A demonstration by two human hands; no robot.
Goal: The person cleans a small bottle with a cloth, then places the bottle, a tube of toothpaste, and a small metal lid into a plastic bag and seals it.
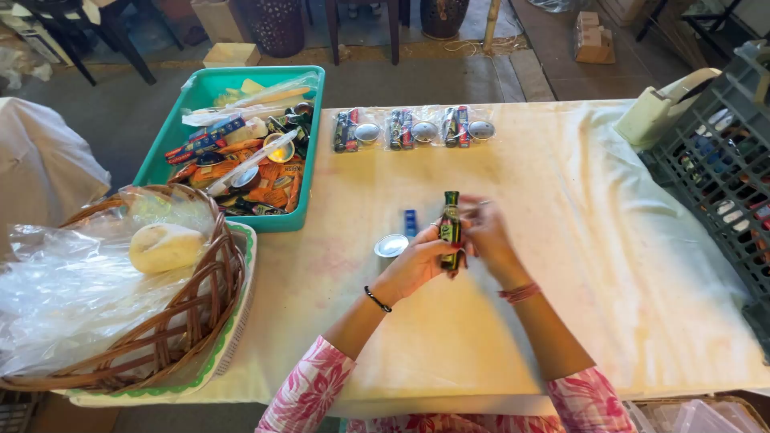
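Note:
Over the middle of a table with a cream cloth [593, 265], my left hand [417, 261] grips a small dark green bottle [451, 224], held upright. My right hand [484, 232] meets it from the right, fingers pinched near the bottle's upper part; something thin and clear may be between them, but I cannot tell. On the cloth just left of my hands lie a small round foil-topped cup [391, 245] and a small blue packet [411, 222].
A teal tray [314, 144] of assorted small packets stands at the back left. Three clear filled bags [413, 128] lie in a row behind my hands. A wicker basket [204, 305] with plastic wrap and a bread roll [164, 247] sits left. A grey crate [722, 160] and tape dispenser [662, 108] are right.

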